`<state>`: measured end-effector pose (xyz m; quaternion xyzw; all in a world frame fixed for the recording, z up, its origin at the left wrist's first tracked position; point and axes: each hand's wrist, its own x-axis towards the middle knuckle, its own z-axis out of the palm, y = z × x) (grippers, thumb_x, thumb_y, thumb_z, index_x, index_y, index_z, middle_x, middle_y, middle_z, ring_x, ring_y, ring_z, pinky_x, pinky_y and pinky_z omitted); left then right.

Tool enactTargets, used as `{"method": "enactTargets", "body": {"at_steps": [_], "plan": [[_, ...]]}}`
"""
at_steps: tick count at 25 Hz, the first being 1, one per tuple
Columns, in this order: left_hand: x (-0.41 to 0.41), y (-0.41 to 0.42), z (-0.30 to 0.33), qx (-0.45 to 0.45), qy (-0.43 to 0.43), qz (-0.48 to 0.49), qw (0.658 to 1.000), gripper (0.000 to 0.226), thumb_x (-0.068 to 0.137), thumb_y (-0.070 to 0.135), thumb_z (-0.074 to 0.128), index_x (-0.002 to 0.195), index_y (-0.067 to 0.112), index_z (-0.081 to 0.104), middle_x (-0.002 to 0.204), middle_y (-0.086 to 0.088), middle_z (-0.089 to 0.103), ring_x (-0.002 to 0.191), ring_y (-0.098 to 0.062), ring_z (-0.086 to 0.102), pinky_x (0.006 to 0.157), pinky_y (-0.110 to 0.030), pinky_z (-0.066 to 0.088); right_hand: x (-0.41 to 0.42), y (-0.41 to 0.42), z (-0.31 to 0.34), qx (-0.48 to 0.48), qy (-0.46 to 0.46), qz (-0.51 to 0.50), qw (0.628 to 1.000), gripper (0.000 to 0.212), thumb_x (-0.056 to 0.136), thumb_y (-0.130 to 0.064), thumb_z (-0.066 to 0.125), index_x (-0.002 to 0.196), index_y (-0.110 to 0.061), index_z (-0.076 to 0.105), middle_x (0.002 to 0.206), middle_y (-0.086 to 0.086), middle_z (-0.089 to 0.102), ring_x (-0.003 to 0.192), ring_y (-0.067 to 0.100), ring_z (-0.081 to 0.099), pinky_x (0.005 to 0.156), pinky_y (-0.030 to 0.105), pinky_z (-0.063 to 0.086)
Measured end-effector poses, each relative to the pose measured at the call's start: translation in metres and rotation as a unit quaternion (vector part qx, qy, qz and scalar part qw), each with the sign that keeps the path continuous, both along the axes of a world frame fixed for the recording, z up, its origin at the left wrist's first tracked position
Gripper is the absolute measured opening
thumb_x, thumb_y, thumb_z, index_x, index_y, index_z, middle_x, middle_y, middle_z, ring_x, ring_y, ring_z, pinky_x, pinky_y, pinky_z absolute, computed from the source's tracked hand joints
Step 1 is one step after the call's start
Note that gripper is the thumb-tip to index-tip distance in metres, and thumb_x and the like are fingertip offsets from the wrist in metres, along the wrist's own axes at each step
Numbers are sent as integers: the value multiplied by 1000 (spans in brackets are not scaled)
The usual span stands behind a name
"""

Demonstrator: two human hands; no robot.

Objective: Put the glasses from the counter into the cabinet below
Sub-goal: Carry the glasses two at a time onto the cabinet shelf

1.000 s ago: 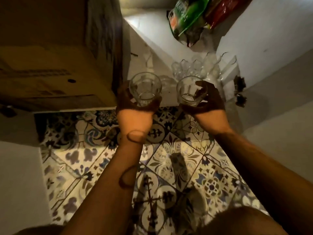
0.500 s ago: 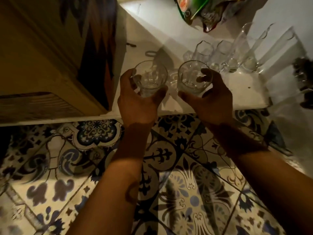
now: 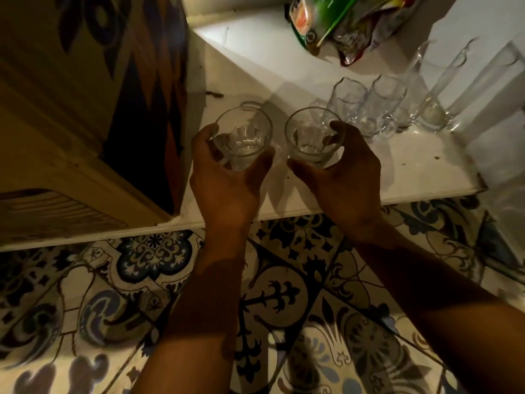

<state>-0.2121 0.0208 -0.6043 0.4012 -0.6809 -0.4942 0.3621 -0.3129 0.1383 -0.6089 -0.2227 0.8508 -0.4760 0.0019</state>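
Observation:
My left hand [image 3: 224, 180] grips a short clear glass [image 3: 241, 136] upright, just above the white cabinet shelf [image 3: 412, 172]. My right hand [image 3: 343, 172] grips a second short clear glass [image 3: 312, 135] beside it, thumb below and fingers over the far rim. Whether the two glasses rest on the shelf or hang just above it I cannot tell. Behind them stand two short faceted glasses [image 3: 366, 106] and, further right, several tall narrow glasses [image 3: 437, 89] on the same shelf.
A large cardboard box [image 3: 85, 109] fills the shelf's left part, close to my left hand. A green and red plastic bag [image 3: 346, 24] hangs at the back. Patterned blue floor tiles [image 3: 147, 280] lie below the shelf edge. A white wall closes the right side.
Both hands have carried their glasses forward over the shelf and lower toward it. The view has come closer to the shelf.

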Motion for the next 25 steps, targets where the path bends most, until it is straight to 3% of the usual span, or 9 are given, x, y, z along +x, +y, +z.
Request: {"method": "enactTargets", "body": {"at_steps": [3,6,10,14,18,20,23,25], "plan": [[1,-5,-1,-23,-11,1,1000,90,68,42,90,143,21,44,128,13,53,113,0,54,98,-23,52,1,-6,-2,0,-11,-8,1000,85,73,-51,83,142,-16,49,129,-2,62,112,7,58,84,3,37],[1,-10,-8,-15,-12,2,1000,91,66,45,90,143,22,45,128,15,53,115,-3,57,98,-32,55,1,-14,-5,6,-7,-15,1000,86,73,-53,81,142,-15,48,131,0,61,117,11,58,91,16,45],[-2,-15,-13,-7,-4,9,1000,91,67,47,89,142,22,45,123,18,54,111,1,57,97,-27,54,-2,-24,-8,20,2,-29,999,89,74,-54,80,144,-13,46,136,3,58,122,14,56,96,20,43],[-10,-19,-16,-18,-9,6,1000,92,69,45,89,144,20,43,107,32,49,96,18,54,92,-18,53,-5,-35,-13,30,7,-45,999,81,74,-50,82,139,-10,52,133,5,61,123,18,57,102,29,47],[-21,-24,-16,-20,-15,13,1000,94,69,44,88,147,20,41,125,17,56,108,5,54,98,-26,53,-10,-46,-17,29,1,-62,998,72,75,-47,82,133,-11,58,127,4,65,118,20,61,99,38,52],[-27,-27,-19,-31,-19,5,999,85,70,39,88,142,20,45,122,16,55,111,1,54,99,-29,53,-10,-50,-19,21,-9,-68,997,63,77,-42,81,128,-12,61,123,3,68,113,18,65,96,32,53],[-29,-28,-28,-56,-33,15,998,57,72,34,86,119,31,54,111,17,61,105,-6,64,95,-33,56,-6,-52,-21,12,-30,-70,997,39,80,-33,79,115,-17,69,110,-2,74,97,15,72,84,18,48],[-30,-27,-32,-61,-48,8,997,53,73,29,86,118,26,59,110,13,65,104,-7,65,94,-32,56,-6,-53,-22,18,-28,-85,996,37,81,-34,77,114,-18,70,109,-3,75,94,14,72,81,13,42]]}}
